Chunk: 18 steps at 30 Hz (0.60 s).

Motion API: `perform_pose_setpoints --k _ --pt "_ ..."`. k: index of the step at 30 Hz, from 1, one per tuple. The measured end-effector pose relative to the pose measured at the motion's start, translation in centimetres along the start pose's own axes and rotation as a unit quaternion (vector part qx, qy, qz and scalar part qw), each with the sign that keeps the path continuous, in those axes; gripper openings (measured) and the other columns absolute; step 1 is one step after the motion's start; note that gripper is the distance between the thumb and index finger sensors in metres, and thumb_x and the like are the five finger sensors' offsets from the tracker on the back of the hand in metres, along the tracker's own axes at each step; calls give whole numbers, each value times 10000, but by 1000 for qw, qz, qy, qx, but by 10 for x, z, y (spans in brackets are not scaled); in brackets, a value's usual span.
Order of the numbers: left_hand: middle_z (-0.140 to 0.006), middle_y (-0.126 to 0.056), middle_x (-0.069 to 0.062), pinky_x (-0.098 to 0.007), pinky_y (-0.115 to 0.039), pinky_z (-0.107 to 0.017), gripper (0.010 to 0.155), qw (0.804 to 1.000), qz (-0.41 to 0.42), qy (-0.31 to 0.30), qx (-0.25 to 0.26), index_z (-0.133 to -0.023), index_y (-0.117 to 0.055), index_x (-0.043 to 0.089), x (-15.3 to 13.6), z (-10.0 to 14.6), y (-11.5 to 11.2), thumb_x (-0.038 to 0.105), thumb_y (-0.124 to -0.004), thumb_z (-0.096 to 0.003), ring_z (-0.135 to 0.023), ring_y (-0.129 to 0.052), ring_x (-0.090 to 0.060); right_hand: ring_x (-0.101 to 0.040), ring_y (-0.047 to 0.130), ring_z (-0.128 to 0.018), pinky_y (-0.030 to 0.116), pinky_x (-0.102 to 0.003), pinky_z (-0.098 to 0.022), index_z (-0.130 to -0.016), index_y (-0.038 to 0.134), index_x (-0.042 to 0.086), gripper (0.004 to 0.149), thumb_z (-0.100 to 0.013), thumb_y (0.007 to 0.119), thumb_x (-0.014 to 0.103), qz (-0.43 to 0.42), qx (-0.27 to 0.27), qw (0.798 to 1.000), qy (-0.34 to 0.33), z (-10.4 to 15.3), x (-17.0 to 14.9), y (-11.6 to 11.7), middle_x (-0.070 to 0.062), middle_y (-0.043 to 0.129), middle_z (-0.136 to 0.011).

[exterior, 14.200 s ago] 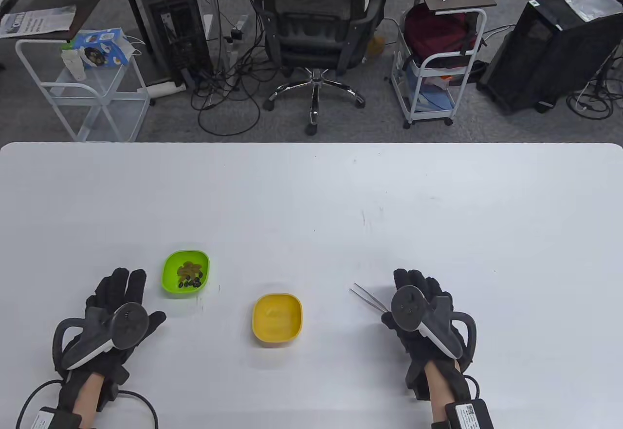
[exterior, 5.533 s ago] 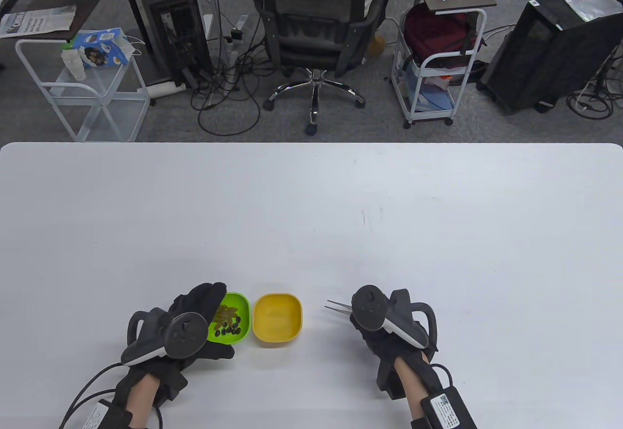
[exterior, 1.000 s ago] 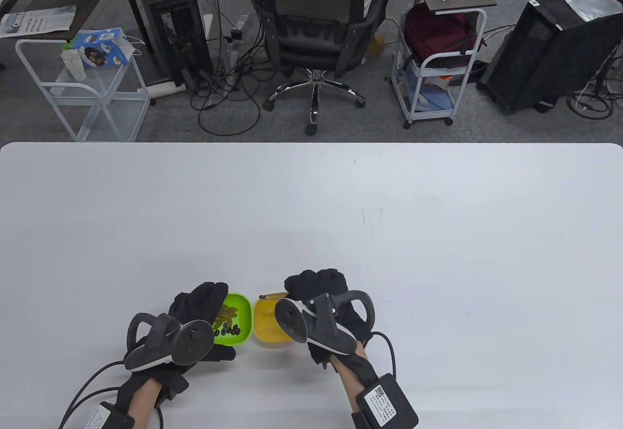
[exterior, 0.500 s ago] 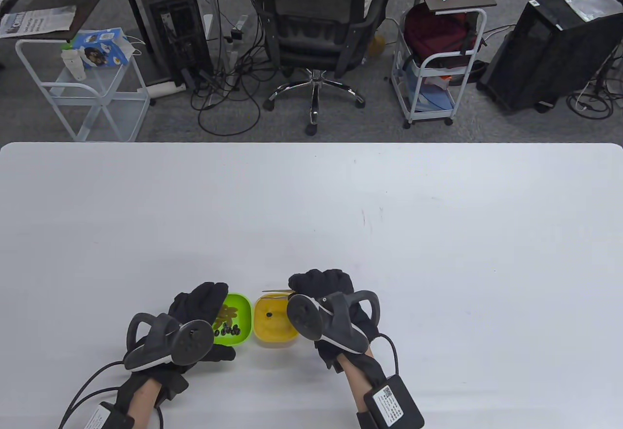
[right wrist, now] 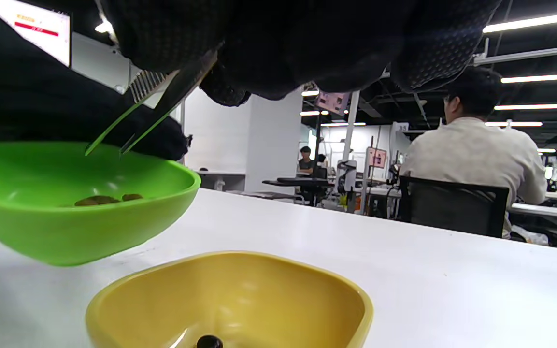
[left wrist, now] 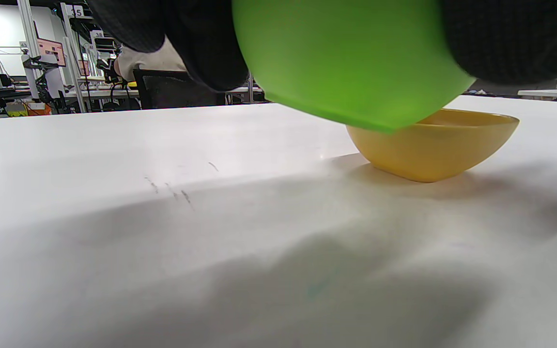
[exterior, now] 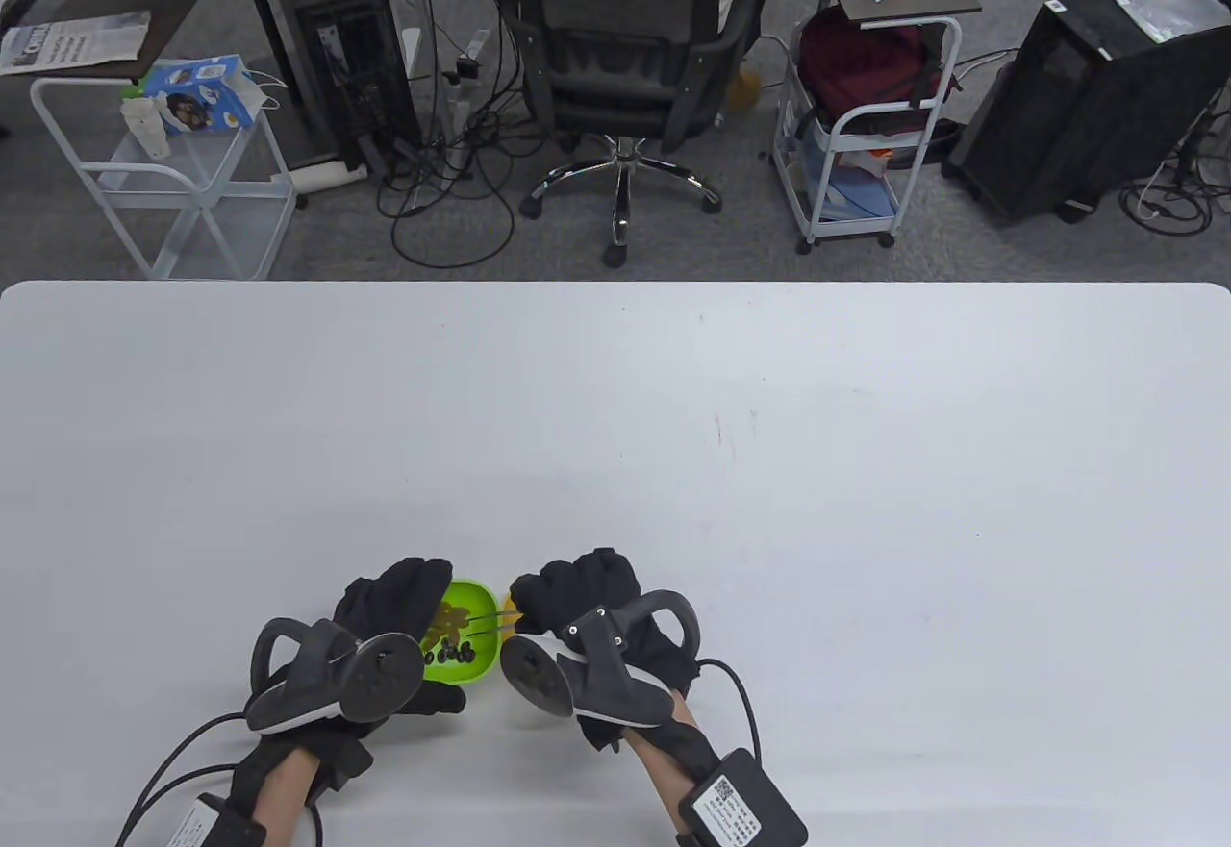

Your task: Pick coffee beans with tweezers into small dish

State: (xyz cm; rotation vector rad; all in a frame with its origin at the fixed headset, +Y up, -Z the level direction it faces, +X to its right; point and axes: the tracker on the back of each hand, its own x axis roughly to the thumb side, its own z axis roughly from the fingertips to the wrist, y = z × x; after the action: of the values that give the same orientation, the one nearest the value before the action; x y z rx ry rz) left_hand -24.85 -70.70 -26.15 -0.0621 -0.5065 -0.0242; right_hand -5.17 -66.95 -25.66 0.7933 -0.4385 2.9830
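My left hand (exterior: 394, 597) grips the green bowl (exterior: 476, 669) and holds it tilted, its base off the table in the left wrist view (left wrist: 350, 63). The bowl holds dark coffee beans (exterior: 452, 655) and brownish pieces (right wrist: 102, 199). My right hand (exterior: 567, 587) pinches metal tweezers (right wrist: 162, 104). Their tips stand apart and empty just above the green bowl (right wrist: 80, 217). The yellow dish (right wrist: 230, 299) sits right next to the green bowl with one dark bean (right wrist: 209, 342) in it. In the table view my right hand hides nearly all of the yellow dish (exterior: 510, 609).
The white table (exterior: 673, 405) stretches wide beyond and to both sides of the bowls. Glove cables (exterior: 741, 693) trail near the front edge. An office chair (exterior: 625, 49) and carts (exterior: 866, 116) stand on the floor past the far edge.
My right hand has moved left from over the yellow dish, where a bean appeared, to the green bowl. The left hand and green bowl have stayed put.
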Motion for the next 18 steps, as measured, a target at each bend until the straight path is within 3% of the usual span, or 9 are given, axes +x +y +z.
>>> perform_pose_setpoints --k 18 --pt "-1200 -601 -285 -647 -660 -752 1162 1000 -3 -2 -2 -1187 -452 1 1 0 0 691 -786 -315 -1012 -837 -414 -191 912 -484 710 -560 -705 -832 778 253 446 -415 709 395 56 26 998 -33 -5 20 19 46 887 -640"
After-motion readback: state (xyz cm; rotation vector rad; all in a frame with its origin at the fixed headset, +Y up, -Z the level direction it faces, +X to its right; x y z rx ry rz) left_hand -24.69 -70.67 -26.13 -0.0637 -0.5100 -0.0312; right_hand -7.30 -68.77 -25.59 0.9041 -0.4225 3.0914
